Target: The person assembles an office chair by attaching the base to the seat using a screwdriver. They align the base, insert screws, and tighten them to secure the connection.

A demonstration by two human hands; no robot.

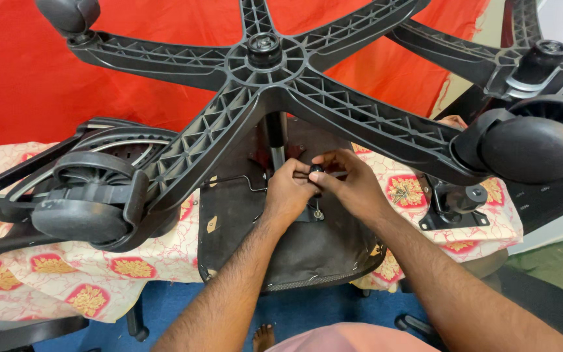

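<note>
Both hands meet under the upturned office chair: left hand (288,192) and right hand (350,186) pinch one small black knob (317,169) beside the gas cylinder (276,140) on the seat underside (242,215). A slip could drop it. Above spreads one five-armed base (262,72) with three casters showing.
</note>
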